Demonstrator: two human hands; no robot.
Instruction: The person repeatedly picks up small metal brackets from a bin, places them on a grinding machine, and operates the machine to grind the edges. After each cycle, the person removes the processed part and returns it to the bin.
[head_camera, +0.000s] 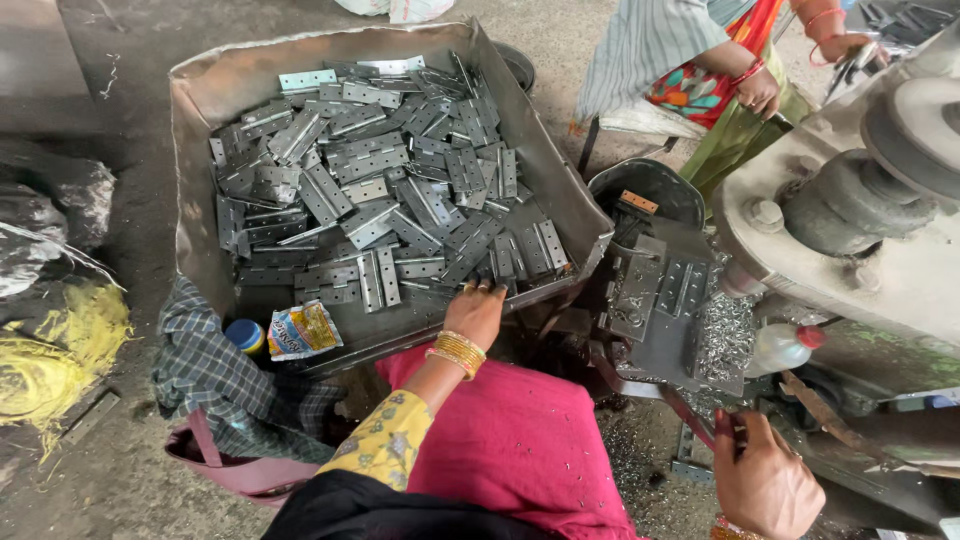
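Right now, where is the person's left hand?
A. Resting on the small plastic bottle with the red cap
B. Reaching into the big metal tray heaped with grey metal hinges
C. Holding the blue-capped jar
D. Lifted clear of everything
B: the left hand, with gold bangles at the wrist, has its fingers on the grey metal hinges at the near edge of the big metal tray.

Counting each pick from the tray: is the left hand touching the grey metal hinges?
Touching: in the head view the left hand has its fingertips resting on the grey metal hinges at the pile's near edge.
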